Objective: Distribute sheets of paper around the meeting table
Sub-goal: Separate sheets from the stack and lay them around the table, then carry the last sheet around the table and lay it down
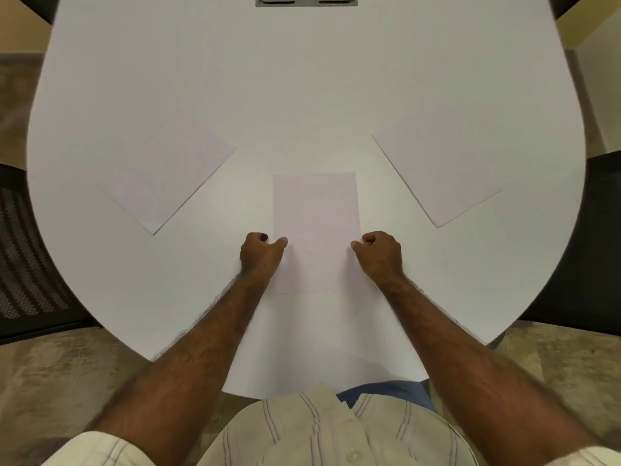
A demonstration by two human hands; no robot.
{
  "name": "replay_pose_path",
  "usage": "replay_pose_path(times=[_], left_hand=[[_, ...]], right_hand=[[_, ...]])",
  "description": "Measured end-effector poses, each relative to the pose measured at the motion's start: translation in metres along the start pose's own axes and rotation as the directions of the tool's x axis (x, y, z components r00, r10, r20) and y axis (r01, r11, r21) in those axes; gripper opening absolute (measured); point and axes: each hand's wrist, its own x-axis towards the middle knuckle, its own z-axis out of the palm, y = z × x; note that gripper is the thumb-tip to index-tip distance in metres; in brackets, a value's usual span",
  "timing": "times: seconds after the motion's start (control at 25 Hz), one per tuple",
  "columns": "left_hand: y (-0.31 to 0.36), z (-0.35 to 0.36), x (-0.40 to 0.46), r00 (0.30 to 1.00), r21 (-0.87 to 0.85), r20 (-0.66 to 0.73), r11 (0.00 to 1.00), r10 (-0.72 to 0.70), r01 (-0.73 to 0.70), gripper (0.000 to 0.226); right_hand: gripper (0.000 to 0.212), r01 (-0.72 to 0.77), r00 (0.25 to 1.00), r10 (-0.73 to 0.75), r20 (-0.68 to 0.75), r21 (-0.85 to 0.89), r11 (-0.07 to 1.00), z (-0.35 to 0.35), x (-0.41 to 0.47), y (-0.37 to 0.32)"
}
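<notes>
Here, three sheets of paper are lying flat on the white meeting table (302, 79). Counting them: one middle sheet (316, 210) is sitting squarely in front of the person, its long edges pointing toward twelve o'clock; one left sheet (168, 178) is lying off at about ten o'clock from it, turned at an angle; one right sheet (440, 169) is lying at about two o'clock, angled the other way. The three are well apart from one another, none overlapping.

Both hands are working the middle sheet. The left hand (260, 255) is resting with fingers curled at the sheet's nine o'clock edge, its thumb tip lying on the paper's margin; whether the fingers are going under the edge cannot be told. The right hand (381, 255) is mirroring it at the three o'clock edge, fingers curled in, thumb tip touching the paper's border.

At twelve o'clock, at the far end of the table, one grey recessed panel (305, 0) is showing, set into the surface with two lighter covers side by side within it; only its near part is in view. Two dark chairs are standing beside the table, one mesh-backed chair (27, 257) at nine o'clock and another chair (591, 243) at three o'clock.
</notes>
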Motion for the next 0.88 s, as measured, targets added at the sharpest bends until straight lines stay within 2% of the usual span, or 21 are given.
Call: replay_pose_path(times=[0.16,0.32,0.52,0.76,0.88], left_hand=[[0.005,0.001,0.011,1.000,-0.025,0.029,1.000,-0.013,0.013,0.056],[0.003,-0.003,0.022,0.996,-0.045,0.078,0.998,-0.032,0.036,0.042],[-0.002,-0.008,0.017,0.995,-0.058,0.102,0.998,0.010,-0.004,0.028],[-0.006,-0.004,-0.001,0.989,-0.090,0.136,0.995,0.064,-0.052,0.024],[0.000,-0.001,-0.019,0.982,-0.110,0.173,0.992,0.083,-0.064,0.026]], right_hand=[[0.045,-0.034,0.999,0.034,-0.003,0.004,0.999,0.007,0.001,-0.010],[0.046,-0.104,0.994,0.105,-0.002,0.124,0.987,0.013,0.002,-0.012],[0.018,-0.156,0.988,0.152,0.034,0.208,0.966,0.017,0.004,-0.006],[0.034,-0.177,0.984,0.176,0.032,0.300,0.937,0.001,-0.011,0.017],[0.033,-0.180,0.983,0.181,0.029,0.351,0.919,-0.015,-0.024,0.042]])
